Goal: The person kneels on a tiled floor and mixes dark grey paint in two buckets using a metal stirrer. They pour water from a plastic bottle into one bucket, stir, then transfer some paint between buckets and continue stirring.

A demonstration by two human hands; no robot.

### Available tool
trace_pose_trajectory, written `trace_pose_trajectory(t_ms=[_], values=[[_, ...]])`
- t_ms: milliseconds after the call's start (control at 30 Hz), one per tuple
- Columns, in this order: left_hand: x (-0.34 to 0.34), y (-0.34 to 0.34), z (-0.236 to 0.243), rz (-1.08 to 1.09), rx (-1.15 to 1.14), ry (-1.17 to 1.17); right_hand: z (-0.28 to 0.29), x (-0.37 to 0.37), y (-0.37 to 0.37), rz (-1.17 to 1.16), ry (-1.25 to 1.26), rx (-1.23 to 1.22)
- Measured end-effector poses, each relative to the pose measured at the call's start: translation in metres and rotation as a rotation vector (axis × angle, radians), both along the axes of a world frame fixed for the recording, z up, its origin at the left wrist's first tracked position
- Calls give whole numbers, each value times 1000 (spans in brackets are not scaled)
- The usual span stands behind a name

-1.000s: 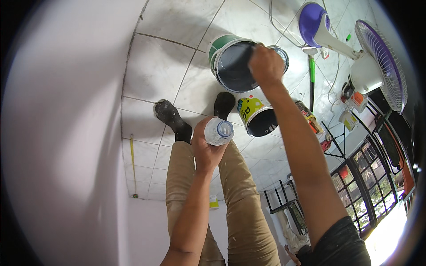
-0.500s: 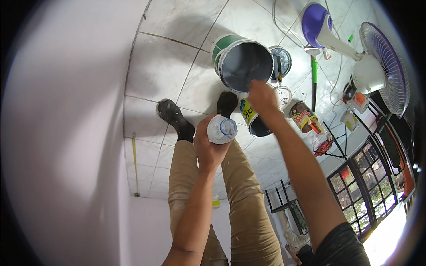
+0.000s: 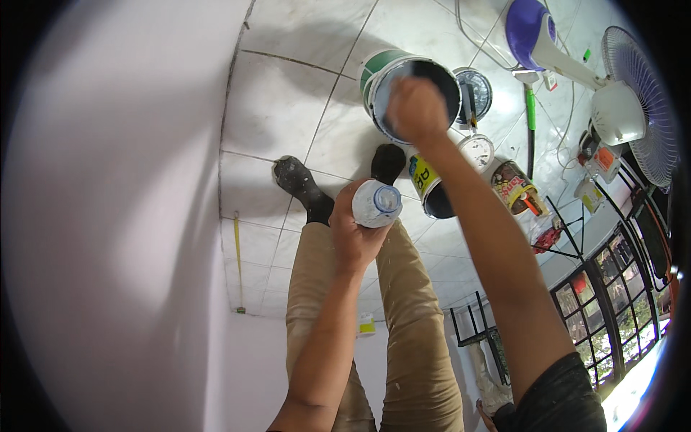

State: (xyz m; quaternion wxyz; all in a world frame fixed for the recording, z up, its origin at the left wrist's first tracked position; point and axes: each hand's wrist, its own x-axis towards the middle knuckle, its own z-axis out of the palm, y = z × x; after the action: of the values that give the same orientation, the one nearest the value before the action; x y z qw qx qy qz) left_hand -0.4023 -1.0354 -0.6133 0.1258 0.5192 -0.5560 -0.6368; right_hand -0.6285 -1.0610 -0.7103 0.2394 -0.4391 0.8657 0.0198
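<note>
My left hand (image 3: 351, 234) grips a clear plastic bottle (image 3: 378, 203) with a blue rim, its top facing me, above my legs. My right hand (image 3: 419, 108) is over the mouth of a white-and-green bucket (image 3: 373, 75) with dark grey inside; its fingers are closed and blurred, and what they hold is hidden. Beside that bucket are a paint-smeared dark lid (image 3: 479, 81) and a white lid (image 3: 477, 150). A second bucket with a yellow label (image 3: 422, 171) lies partly behind my right forearm, near my dark-socked feet.
A purple-and-white standing fan (image 3: 617, 115), cables, a green-handled long tool (image 3: 530, 108) and a brown tin (image 3: 509, 186) are on the tiled floor (image 3: 288, 86) at right. A wall (image 3: 115, 216) runs along the left; a tape measure (image 3: 237, 259) lies near it.
My right hand first moved down from the bucket toward the second bucket, and is now back up over the first bucket's mouth. My left hand still holds the bottle.
</note>
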Motion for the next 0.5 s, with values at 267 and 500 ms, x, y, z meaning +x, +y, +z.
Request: trace_pose_trajectory(t_ms=[267, 500], values=[[-3, -2, 10, -72, 64, -121, 9, 19, 63, -84, -127, 50], [2, 4, 2, -18, 46, -31, 23, -51, 27, -270, 104, -26]])
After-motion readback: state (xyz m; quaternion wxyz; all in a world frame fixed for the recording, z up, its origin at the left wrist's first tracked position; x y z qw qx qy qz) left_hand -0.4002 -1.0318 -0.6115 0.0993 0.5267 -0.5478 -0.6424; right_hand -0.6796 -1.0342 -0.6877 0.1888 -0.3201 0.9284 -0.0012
